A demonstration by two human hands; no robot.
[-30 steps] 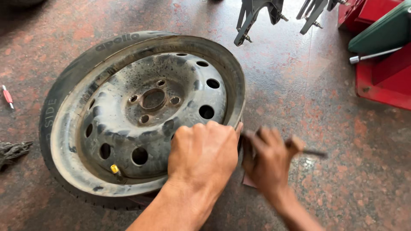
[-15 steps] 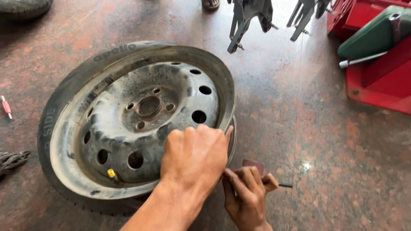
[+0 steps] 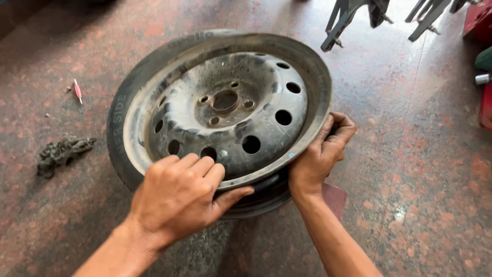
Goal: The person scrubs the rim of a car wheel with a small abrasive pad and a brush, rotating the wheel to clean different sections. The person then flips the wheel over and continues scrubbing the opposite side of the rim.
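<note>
From the head view, a steel wheel rim (image 3: 225, 113) with its tyre (image 3: 120, 110) lies on a mottled reddish stone floor (image 3: 410, 154), tipped so the near edge sits higher and the dished face looks up and toward the camera. Round, it has no long axis; its hub axis leans up toward the viewer. The dish holds nothing loose: only a centre bore, four bolt holes and a ring of round vent holes, all coated in dark grime.

The left hand (image 3: 177, 197) clasps the near lip of the rim, fingers curled over into the dish, thumb pressed under the edge against the tyre bead. The right hand (image 3: 320, 154) grips the rim's edge just to the right of that, fingers wrapped behind the lip, palm against the outside. Both hands are closed firmly on the wheel.

Beneath the right wrist a dark red flat piece (image 3: 335, 197) lies on the floor. Well off to the left of the left hand lie a crumpled dark rag (image 3: 61, 151) and a small red-and-white pen-like tool (image 3: 77, 91). Beyond the wheel, grey metal legs (image 3: 348, 20) stand; red machinery (image 3: 484, 107) is at the right edge
</note>
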